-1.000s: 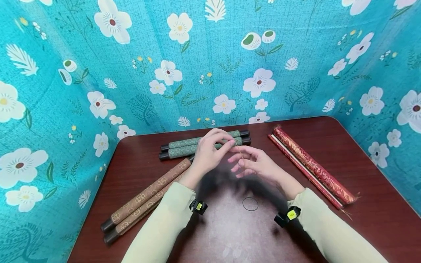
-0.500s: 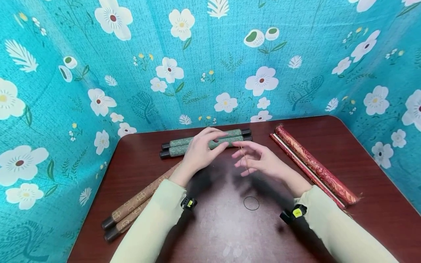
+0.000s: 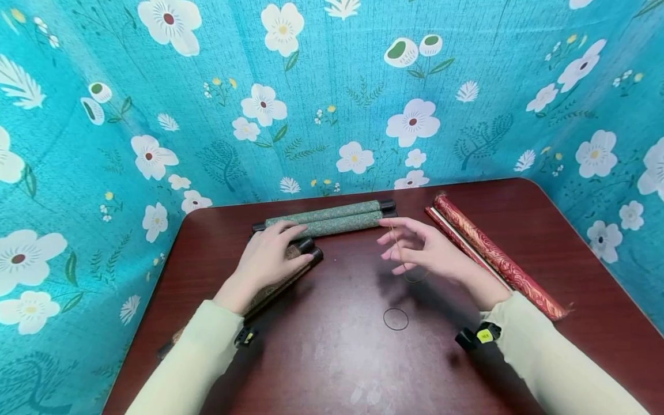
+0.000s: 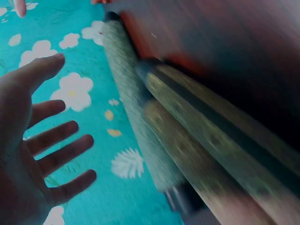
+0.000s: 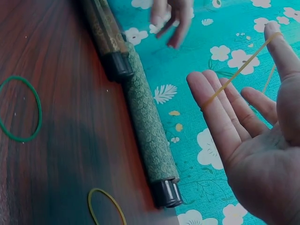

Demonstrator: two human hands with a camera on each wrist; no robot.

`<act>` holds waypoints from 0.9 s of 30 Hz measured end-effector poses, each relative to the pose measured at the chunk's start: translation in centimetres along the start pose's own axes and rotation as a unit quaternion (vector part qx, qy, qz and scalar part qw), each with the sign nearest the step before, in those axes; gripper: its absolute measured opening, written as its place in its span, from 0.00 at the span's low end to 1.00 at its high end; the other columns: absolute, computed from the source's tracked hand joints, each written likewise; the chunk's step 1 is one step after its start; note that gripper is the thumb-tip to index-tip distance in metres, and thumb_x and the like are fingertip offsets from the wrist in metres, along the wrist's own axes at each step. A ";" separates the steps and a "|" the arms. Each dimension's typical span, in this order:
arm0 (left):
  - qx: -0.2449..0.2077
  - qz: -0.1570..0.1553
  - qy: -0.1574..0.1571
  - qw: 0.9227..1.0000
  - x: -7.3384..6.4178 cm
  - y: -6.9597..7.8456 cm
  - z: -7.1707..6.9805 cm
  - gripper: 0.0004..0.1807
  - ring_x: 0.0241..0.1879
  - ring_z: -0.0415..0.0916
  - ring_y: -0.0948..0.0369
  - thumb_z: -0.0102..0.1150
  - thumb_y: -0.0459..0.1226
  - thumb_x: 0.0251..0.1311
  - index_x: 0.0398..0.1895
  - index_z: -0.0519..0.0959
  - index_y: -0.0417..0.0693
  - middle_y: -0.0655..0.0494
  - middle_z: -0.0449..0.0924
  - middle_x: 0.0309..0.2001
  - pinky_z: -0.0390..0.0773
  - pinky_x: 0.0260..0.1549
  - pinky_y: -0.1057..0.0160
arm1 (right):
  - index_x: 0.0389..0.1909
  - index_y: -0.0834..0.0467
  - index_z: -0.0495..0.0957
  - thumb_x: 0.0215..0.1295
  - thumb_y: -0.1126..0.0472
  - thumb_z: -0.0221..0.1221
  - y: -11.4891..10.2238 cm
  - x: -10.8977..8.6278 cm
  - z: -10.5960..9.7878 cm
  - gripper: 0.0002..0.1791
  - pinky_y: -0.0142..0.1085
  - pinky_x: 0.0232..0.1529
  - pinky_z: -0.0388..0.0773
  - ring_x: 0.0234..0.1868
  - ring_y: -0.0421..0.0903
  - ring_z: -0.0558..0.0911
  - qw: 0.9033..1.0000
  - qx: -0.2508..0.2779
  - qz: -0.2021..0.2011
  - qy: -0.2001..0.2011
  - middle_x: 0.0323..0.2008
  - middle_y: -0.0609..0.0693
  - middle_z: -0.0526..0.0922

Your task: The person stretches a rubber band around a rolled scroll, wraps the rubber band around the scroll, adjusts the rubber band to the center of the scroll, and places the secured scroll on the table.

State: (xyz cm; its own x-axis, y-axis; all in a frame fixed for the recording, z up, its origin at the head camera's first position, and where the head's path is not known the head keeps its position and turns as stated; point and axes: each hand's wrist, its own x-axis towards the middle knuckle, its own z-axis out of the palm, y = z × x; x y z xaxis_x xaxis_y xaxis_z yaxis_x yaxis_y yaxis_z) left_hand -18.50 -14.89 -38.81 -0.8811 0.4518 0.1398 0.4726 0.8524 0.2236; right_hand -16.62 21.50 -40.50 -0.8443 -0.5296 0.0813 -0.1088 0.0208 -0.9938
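Note:
A yellow rubber band (image 5: 241, 70) stretches between the thumb and index finger of my right hand (image 3: 427, 248), whose fingers are spread and extended. That hand hovers just in front of the right end of the green scroll (image 3: 337, 223), rolled from both ends with black knobs. My left hand (image 3: 267, 259) is over the upper end of the brown patterned scroll (image 4: 187, 136), fingers loosely spread. In the left wrist view, its fingers show apart from the brown scroll. The hand and sleeve hide much of this scroll in the head view.
A red and gold scroll (image 3: 498, 259) lies slanted at the right of the dark red table (image 3: 332, 357). A green rubber band (image 5: 39, 112) and another yellow band (image 5: 107, 193) lie on the tabletop. Blue floral cloth (image 3: 311, 86) hangs behind.
The hands have drawn apart, the rubber band staying on my right hand. My left hand has moved left from the green scroll to above the brown one; the right hand has shifted slightly right.

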 end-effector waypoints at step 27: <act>0.038 -0.133 -0.105 0.985 -6.3 -4.3 2.2 0.64 0.74 0.67 0.36 0.83 0.58 0.49 0.83 0.62 0.38 0.33 0.66 0.77 0.65 0.72 0.31 | 0.80 0.63 0.62 0.74 0.72 0.63 1.7 -1.0 -1.0 0.36 0.51 0.45 0.90 0.54 0.51 0.89 0.999 -0.020 0.028 0.032 0.60 0.53 0.83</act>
State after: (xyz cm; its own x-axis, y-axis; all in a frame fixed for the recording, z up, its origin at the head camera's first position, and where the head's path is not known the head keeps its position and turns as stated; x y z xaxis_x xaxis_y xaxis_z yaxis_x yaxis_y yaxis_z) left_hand -15.02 -20.84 -42.74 -0.9616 0.2472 -0.1195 0.2283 0.9616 0.1523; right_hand -16.49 22.96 -42.20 -0.8815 -0.4711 0.0322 -0.0804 0.0825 -0.9933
